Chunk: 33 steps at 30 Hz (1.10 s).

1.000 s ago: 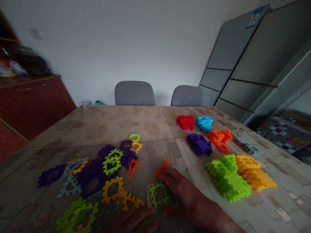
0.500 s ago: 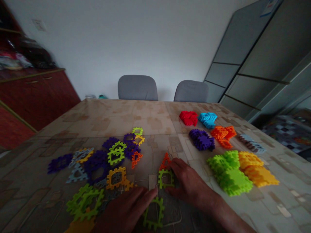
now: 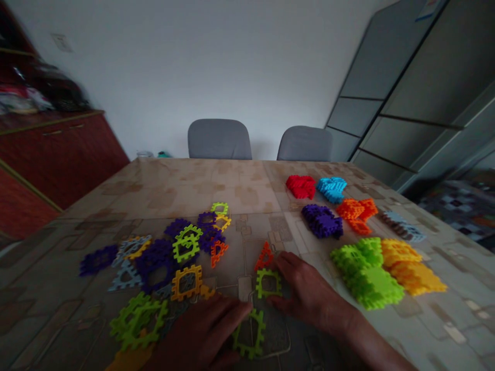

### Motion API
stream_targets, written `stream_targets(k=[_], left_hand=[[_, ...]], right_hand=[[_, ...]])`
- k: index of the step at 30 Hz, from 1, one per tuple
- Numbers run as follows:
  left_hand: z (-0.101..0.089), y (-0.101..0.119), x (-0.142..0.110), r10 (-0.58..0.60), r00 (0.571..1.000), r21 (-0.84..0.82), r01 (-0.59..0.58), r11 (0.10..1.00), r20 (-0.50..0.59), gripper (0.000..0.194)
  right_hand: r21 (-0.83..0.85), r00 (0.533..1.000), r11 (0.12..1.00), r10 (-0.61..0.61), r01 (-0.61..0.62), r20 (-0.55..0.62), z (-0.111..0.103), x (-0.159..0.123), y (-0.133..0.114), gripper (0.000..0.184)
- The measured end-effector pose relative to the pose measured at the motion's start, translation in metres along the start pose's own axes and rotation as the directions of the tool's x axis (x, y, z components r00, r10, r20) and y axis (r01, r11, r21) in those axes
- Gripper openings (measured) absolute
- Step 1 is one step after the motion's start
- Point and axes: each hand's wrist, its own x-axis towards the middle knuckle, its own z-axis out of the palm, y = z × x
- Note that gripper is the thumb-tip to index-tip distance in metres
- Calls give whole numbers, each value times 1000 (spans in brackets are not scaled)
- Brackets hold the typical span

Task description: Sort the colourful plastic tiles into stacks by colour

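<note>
My left hand (image 3: pixel 207 330) rests low over the table, its fingers bent across the left edge of a green toothed square frame (image 3: pixel 250 335). Part of that frame is hidden under the fingers. My right hand (image 3: pixel 301 283) curves round the right side of a second green square frame (image 3: pixel 268 283), thumb at the lower corner and fingers near the upper one. Just beyond it lies an orange toothed triangle (image 3: pixel 265 256), close to my right fingertips. A yellow square frame (image 3: pixel 186 282) lies beyond my left hand.
Loose purple pieces (image 3: pixel 154 263), green pieces (image 3: pixel 139 319) and an orange triangle (image 3: pixel 218 252) spread at left. At right stand sorted stacks: red (image 3: pixel 300 186), blue (image 3: pixel 332 188), purple (image 3: pixel 322 221), orange (image 3: pixel 356 214), grey (image 3: pixel 404 225), green (image 3: pixel 367 273), yellow (image 3: pixel 413 268). Two chairs (image 3: pixel 219 139) stand behind the table.
The nearer green square frame has shifted slightly up and right beside my left hand. My right fingertips have drawn a little away from the orange triangle. The view has shifted slightly.
</note>
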Motion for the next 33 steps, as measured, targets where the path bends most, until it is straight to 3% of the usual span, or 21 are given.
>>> stream_targets(k=[5, 9, 14, 26, 29, 33], left_hand=[[0, -7, -1, -83, 996, -46, 82, 996, -20, 65], [-26, -31, 1, -256, 967, -89, 254, 963, -12, 36], [-55, -61, 0, -406, 910, -97, 398, 912, -86, 31], [-83, -74, 1, -428, 902, -119, 419, 900, -56, 33], [-90, -88, -10, -448, 894, -67, 446, 893, -20, 34], [-89, -105, -45, -467, 880, -53, 472, 880, 89, 27]], right_hand=[[18, 999, 999, 40, -39, -25, -2, -2, -11, 35], [58, 1000, 998, -25, 25, 4, 1, -9, -28, 42], [32, 992, 997, -74, 71, 99, 9, -14, -44, 39], [-71, 978, 995, -59, 75, 199, 18, -14, -45, 58], [-63, 979, 996, -48, 62, 199, 21, -13, -47, 53], [-43, 984, 998, -30, 39, 178, 23, -10, -46, 52]])
